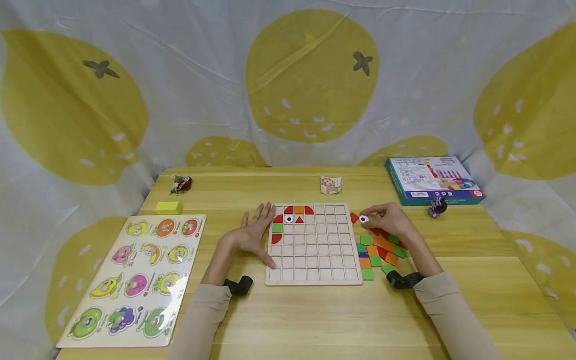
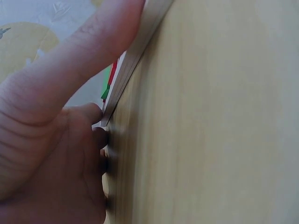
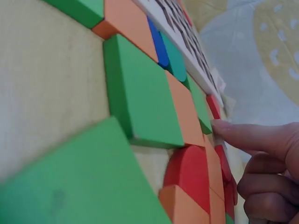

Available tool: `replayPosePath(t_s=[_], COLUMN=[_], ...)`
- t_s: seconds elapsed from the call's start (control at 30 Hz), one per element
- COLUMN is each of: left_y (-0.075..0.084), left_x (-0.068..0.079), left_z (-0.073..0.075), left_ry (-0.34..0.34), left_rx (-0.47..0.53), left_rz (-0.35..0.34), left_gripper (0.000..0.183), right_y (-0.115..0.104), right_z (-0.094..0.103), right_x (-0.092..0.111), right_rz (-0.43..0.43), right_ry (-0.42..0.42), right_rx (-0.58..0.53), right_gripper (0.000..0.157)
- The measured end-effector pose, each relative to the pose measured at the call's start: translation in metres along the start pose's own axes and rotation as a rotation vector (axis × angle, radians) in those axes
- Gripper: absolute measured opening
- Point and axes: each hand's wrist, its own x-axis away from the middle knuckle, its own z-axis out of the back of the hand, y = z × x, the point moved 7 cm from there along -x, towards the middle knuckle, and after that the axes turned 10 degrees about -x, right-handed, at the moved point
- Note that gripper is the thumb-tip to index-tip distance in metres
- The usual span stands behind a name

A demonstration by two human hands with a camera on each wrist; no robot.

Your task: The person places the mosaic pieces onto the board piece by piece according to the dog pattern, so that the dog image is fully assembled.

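A wooden grid board (image 1: 314, 245) lies in the middle of the table, with red, orange and green tiles and a round eye tile (image 1: 289, 219) in its upper left cells. My left hand (image 1: 249, 237) is spread along the board's left edge, thumb on its lower left corner. In the left wrist view the thumb (image 2: 79, 56) lies over the board's side. My right hand (image 1: 388, 220) pinches a second eye tile (image 1: 364, 219) just right of the board, near a red tile (image 1: 354, 218). Loose green tiles (image 3: 145, 93) and orange tiles (image 3: 184, 109) lie below that hand.
A fruit puzzle board (image 1: 135, 280) covers the left of the table, with a yellow block (image 1: 168, 208) behind it. Farther back are a small figure (image 1: 182, 185), a picture card (image 1: 331, 185), a box (image 1: 434, 181) and a purple-black figure (image 1: 437, 206). A fruit-print curtain stands behind.
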Motion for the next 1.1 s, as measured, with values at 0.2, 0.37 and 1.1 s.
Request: replayPosePath(t_s=[0.2,0.37,1.1], left_y=[0.000,0.000,0.000], left_x=[0.001,0.000,0.002], left_z=[-0.001,-0.001,0.001], left_ry=[0.006,0.000,0.008], left_rx=[0.001,-0.015,-0.035], left_rz=[-0.001,0.002,0.003], left_gripper=[0.152,0.153,0.152], right_y=[-0.002,-0.003,-0.090], right_z=[-0.002,0.001,-0.123], right_x=[0.000,0.001,-0.036], right_rz=[0.012,0.017,0.181], right_ry=[0.018,0.022,-0.260], right_rx=[0.032,0.097,0.047], right_gripper=[0.034,0.031,0.022])
